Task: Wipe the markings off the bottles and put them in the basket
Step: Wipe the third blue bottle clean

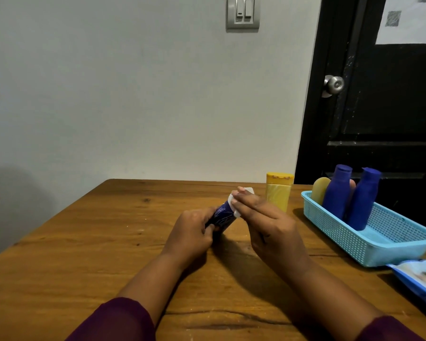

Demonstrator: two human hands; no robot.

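My left hand (194, 232) grips a dark blue bottle (222, 216) with white scribbled markings, tilted up to the right just above the table. My right hand (266, 222) presses a white wipe (234, 199) against the bottle's upper end with nearly straight fingers. A yellow bottle (279, 190) stands upright on the table just behind my right hand. The light blue plastic basket (379, 247) sits at the right and holds two blue bottles (336, 190) (363, 200) and a yellow bottle (320, 189), all leaning toward its far end.
The wooden table (108, 242) reaches to a grey wall at the back. A blue pack of wipes (421, 281) lies at the right edge, in front of the basket. A black door (379, 107) stands behind the basket.
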